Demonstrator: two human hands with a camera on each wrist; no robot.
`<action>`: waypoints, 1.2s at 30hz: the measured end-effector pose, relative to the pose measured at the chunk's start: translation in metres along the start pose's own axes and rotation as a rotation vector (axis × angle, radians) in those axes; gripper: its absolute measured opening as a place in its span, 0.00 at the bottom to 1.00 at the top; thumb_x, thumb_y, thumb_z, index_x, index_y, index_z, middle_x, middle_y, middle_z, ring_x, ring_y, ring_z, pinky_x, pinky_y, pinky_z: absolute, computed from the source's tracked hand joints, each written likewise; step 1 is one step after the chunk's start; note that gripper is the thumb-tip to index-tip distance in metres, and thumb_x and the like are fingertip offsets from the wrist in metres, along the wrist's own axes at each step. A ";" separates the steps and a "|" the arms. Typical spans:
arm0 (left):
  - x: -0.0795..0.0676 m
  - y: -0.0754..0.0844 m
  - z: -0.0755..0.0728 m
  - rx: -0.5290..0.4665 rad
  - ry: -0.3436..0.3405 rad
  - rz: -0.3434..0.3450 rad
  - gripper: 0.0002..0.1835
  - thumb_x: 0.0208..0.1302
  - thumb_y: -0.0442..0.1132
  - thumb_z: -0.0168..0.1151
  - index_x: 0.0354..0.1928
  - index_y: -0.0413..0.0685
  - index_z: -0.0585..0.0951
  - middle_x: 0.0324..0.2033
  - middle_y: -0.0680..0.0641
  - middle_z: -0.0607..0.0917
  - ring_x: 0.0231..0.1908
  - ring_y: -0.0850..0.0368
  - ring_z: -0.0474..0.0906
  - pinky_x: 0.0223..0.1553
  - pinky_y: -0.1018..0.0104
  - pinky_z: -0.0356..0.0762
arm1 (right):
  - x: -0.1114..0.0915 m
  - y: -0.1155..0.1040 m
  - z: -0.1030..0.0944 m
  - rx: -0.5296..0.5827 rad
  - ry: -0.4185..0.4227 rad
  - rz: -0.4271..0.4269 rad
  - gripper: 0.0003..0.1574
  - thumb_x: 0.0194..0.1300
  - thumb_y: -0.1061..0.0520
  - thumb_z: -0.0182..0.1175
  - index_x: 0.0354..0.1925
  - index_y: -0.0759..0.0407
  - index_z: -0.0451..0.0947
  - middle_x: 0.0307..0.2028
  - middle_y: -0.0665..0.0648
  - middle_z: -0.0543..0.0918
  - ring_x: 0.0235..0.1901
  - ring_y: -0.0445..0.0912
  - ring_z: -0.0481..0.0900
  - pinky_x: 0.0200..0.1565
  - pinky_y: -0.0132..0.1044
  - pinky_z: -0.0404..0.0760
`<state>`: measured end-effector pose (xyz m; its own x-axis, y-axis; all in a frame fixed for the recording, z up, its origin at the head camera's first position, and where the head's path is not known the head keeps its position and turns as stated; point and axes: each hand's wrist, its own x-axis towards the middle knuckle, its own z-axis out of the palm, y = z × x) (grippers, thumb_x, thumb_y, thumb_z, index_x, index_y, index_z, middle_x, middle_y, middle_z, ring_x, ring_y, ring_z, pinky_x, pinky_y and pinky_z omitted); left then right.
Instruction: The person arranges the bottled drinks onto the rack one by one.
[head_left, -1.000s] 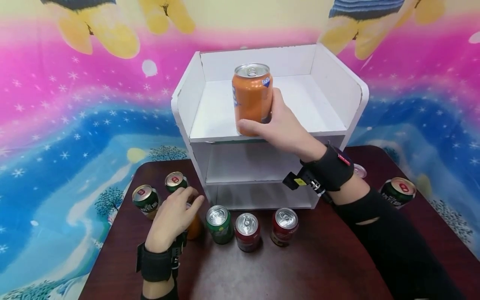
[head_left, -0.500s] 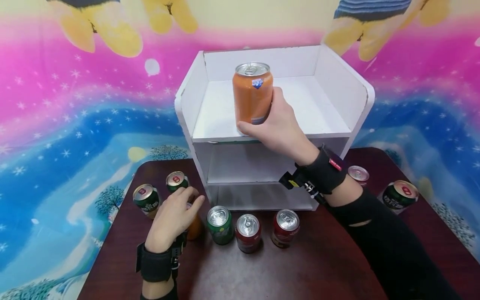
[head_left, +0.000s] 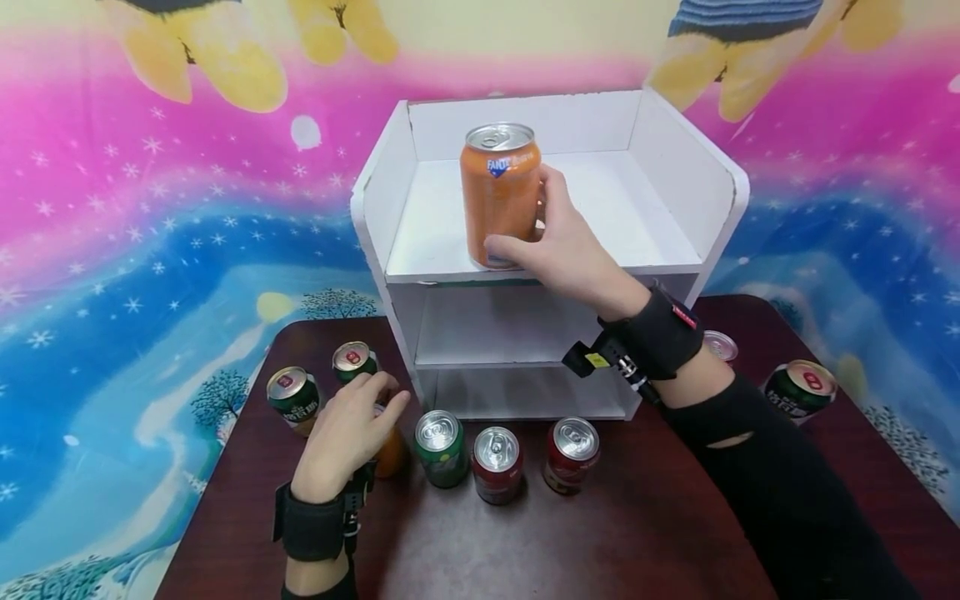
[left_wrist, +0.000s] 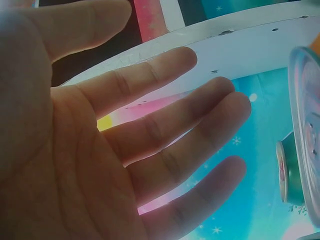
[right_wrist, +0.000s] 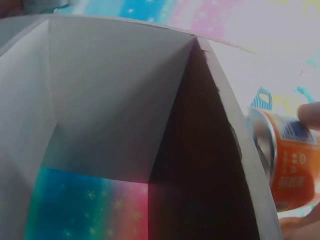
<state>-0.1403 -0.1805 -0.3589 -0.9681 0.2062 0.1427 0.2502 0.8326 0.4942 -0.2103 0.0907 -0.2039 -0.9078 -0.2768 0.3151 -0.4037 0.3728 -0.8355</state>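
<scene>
- Orange can [head_left: 495,196]: upright at the front edge of the top tier of the white shelf unit [head_left: 678,171], towards 7 o'clock on that tier. Whether its base bears on the board cannot be determined.
- Hands: the right hand [head_left: 566,242] grips this can low on its 3 o'clock side. The left hand [head_left: 345,433] has fingers extended and relaxed, gripping nothing, over a second orange can [head_left: 392,457]; contact not established.
- Done, in my judgement: one can brought up to the top tier.
- Outstanding: release not yet made. Eight cans stand on the desk [head_left: 615,550], outside the unit.
- Their positions, taking the unit as dial centre: dark green pair [head_left: 294,398] at 8; second orange can and bright green can [head_left: 440,454] at 7; red pair [head_left: 497,471] around 6; dark green single [head_left: 798,390] and pink-lidded can [head_left: 722,344] at 4, the latter partly hidden.
- Assessment: work appears at an early stage.
</scene>
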 end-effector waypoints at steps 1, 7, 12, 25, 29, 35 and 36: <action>0.000 0.000 0.000 0.000 -0.002 0.000 0.14 0.68 0.50 0.55 0.45 0.50 0.80 0.38 0.48 0.79 0.33 0.56 0.77 0.30 0.61 0.74 | 0.000 0.000 -0.001 -0.007 -0.016 0.000 0.51 0.58 0.52 0.65 0.68 0.56 0.44 0.61 0.54 0.63 0.58 0.46 0.66 0.58 0.43 0.65; 0.000 0.000 0.001 0.006 -0.004 0.001 0.14 0.68 0.50 0.56 0.45 0.50 0.80 0.38 0.47 0.79 0.34 0.55 0.78 0.30 0.61 0.74 | 0.002 0.000 0.003 -0.154 -0.008 -0.008 0.45 0.55 0.50 0.68 0.62 0.60 0.53 0.56 0.53 0.70 0.52 0.42 0.71 0.53 0.39 0.70; 0.000 0.000 0.002 0.005 0.002 0.008 0.13 0.67 0.49 0.57 0.45 0.49 0.80 0.37 0.48 0.79 0.32 0.56 0.77 0.30 0.61 0.74 | 0.001 -0.001 0.012 -0.219 0.074 -0.032 0.46 0.54 0.48 0.69 0.61 0.61 0.54 0.55 0.55 0.72 0.51 0.43 0.73 0.53 0.37 0.72; 0.001 -0.001 -0.001 0.005 -0.006 0.019 0.14 0.67 0.49 0.57 0.46 0.48 0.80 0.37 0.48 0.79 0.33 0.55 0.77 0.30 0.61 0.74 | 0.009 -0.003 0.010 -0.154 0.034 0.020 0.57 0.54 0.43 0.68 0.68 0.56 0.45 0.59 0.52 0.68 0.56 0.41 0.69 0.56 0.37 0.68; 0.001 -0.001 0.000 -0.004 -0.016 0.024 0.12 0.67 0.48 0.57 0.46 0.50 0.80 0.38 0.49 0.79 0.34 0.56 0.77 0.32 0.60 0.74 | 0.013 -0.002 0.005 -0.039 -0.060 0.037 0.54 0.56 0.48 0.68 0.67 0.54 0.43 0.60 0.50 0.65 0.57 0.40 0.66 0.59 0.37 0.64; 0.002 0.000 0.001 -0.015 -0.022 0.035 0.12 0.67 0.48 0.56 0.45 0.51 0.81 0.38 0.51 0.79 0.35 0.56 0.77 0.33 0.60 0.75 | 0.012 -0.002 0.009 -0.093 -0.028 0.021 0.50 0.55 0.50 0.69 0.64 0.57 0.49 0.58 0.52 0.67 0.55 0.41 0.68 0.58 0.37 0.65; 0.002 0.000 0.001 -0.014 -0.021 0.033 0.12 0.67 0.48 0.56 0.45 0.51 0.81 0.38 0.51 0.79 0.35 0.56 0.77 0.33 0.60 0.75 | 0.012 -0.003 0.011 -0.125 0.001 0.016 0.50 0.55 0.49 0.69 0.64 0.58 0.50 0.57 0.52 0.69 0.54 0.41 0.69 0.58 0.36 0.66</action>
<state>-0.1422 -0.1794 -0.3594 -0.9593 0.2447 0.1410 0.2823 0.8178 0.5015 -0.2188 0.0771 -0.2029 -0.9143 -0.2693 0.3026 -0.4001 0.4843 -0.7780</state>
